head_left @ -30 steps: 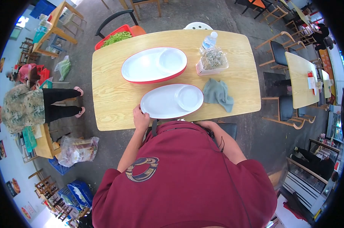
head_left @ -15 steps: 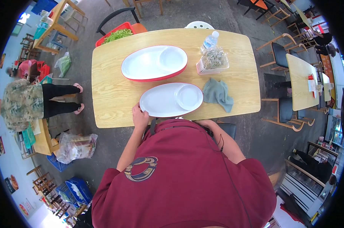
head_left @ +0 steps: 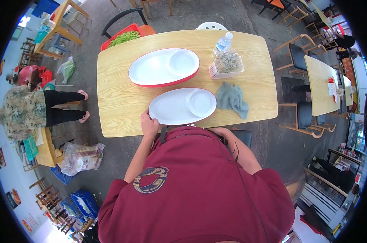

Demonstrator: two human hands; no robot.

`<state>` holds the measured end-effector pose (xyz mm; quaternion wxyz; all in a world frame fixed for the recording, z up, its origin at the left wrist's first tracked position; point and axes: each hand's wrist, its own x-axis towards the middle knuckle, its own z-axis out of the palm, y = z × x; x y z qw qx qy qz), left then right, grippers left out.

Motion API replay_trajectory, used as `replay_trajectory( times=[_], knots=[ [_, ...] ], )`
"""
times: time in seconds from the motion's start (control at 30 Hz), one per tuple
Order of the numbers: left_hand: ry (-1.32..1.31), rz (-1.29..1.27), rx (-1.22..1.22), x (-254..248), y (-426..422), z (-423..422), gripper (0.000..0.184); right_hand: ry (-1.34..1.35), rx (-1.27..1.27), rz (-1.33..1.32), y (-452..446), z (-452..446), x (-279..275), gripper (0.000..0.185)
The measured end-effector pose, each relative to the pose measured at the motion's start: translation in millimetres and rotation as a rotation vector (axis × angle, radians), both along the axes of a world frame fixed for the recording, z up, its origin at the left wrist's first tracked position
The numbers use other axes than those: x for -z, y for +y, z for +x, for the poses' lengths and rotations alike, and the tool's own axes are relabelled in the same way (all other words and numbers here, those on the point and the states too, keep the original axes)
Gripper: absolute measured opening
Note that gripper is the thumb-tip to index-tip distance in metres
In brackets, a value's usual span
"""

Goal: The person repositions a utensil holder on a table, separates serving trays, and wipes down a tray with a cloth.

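Note:
My left hand (head_left: 150, 124) is at the near left end of a white oval divided plate (head_left: 169, 108), with its thumb and fingers closed on the rim. This plate has a round compartment at its right end and lies near the table's front edge. My right hand (head_left: 219, 131) is at the table edge, right of my body; its fingers are mostly hidden by my shirt. Beyond the near plate lies a larger white divided plate (head_left: 151, 69) with a red outside. A crumpled grey-green cloth (head_left: 232, 100) rests to the right of the near plate.
A white basket (head_left: 227, 74) of wrapped packets and a water bottle (head_left: 224, 42) stand at the table's back right. A red basket of green vegetables (head_left: 125, 38) sits on a chair behind the table. Another person (head_left: 37, 107) stands at the left. Chairs (head_left: 303, 111) are at the right.

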<state>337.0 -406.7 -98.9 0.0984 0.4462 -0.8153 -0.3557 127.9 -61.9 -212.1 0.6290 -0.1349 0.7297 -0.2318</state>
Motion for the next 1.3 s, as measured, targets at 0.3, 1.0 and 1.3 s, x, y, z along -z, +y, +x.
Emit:
replay_trajectory(
  times=[0.3, 1.0, 1.3],
  knots=[
    [0.016, -0.003, 0.001, 0.1, 0.0, 0.7, 0.053, 0.001, -0.005, 0.011, -0.7, 0.8, -1.0, 0.075],
    [0.02, -0.035, 0.016, -1.6, 2.0, 1.1, 0.053, -0.008, -0.016, 0.029, 3.2, 4.7, 0.4, 0.075],
    [0.026, -0.057, 0.029, 2.5, -0.1, 2.1, 0.052, -0.004, -0.02, 0.029, -1.2, 0.5, -5.0, 0.074]
  ],
)
